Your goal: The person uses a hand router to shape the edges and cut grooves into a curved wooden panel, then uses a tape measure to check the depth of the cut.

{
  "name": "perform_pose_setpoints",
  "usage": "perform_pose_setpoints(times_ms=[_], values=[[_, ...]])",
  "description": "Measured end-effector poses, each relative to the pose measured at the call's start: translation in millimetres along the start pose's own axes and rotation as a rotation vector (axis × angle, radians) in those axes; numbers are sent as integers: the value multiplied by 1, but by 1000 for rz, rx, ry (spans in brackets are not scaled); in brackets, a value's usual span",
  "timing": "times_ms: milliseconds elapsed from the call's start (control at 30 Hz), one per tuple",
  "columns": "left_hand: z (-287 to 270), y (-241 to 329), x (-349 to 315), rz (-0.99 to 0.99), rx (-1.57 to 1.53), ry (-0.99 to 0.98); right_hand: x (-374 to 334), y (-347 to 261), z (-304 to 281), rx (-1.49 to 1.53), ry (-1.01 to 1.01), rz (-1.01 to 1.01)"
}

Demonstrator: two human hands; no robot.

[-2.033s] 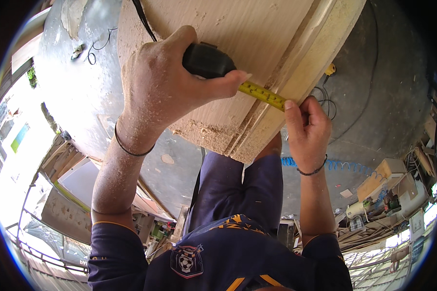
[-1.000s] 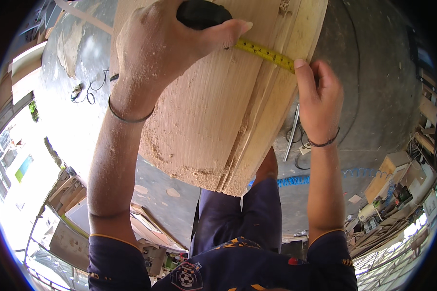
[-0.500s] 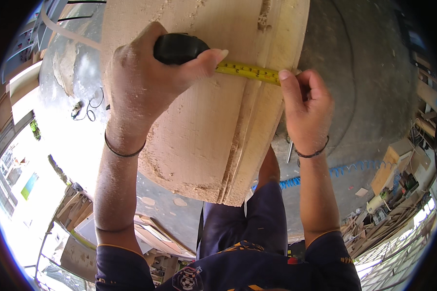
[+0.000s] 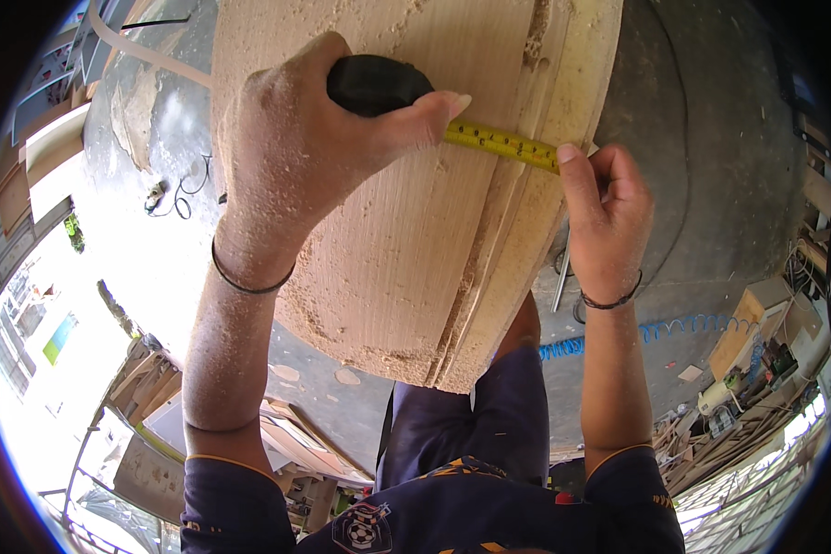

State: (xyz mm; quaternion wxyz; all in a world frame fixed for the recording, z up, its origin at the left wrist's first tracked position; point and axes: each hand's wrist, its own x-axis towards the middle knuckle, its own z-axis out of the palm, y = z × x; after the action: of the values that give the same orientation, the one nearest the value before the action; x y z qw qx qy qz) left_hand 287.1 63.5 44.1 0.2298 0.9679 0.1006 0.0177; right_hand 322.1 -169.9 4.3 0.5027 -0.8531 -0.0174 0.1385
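The tape measure (image 4: 379, 85) is above the face of the wooden board (image 4: 388, 249) — its black case over the middle part of the board, its yellow blade (image 4: 500, 143) drawn out across to the board's right edge. Whether the blade touches the wood along its whole length, I cannot tell.

Your left hand (image 4: 295, 138) is closed around the case, and its thumb lies near the place where the blade comes out. Your right hand (image 4: 609, 217), at the right edge of the board, pinches the end of the blade. So your hands are apart, with the blade between them.

A long groove (image 4: 471, 263) runs beside the board's right edge, and sawdust (image 4: 392, 355) lies on its near end. Below the board is the grey floor (image 4: 711, 212) — there a blue coiled hose (image 4: 563, 349) lies to the right of the board's near end, and wood pieces (image 4: 720, 452) are heaped farther to its right.
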Motion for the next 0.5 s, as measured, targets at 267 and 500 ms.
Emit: perform_pose_setpoints(times_ms=[267,500], values=[[0,2,0,-18,12,-15,1,0,-1,4,-4,8],[-6,10,1,-59,21,-43,3,-6,-2,-84,-2,-38]])
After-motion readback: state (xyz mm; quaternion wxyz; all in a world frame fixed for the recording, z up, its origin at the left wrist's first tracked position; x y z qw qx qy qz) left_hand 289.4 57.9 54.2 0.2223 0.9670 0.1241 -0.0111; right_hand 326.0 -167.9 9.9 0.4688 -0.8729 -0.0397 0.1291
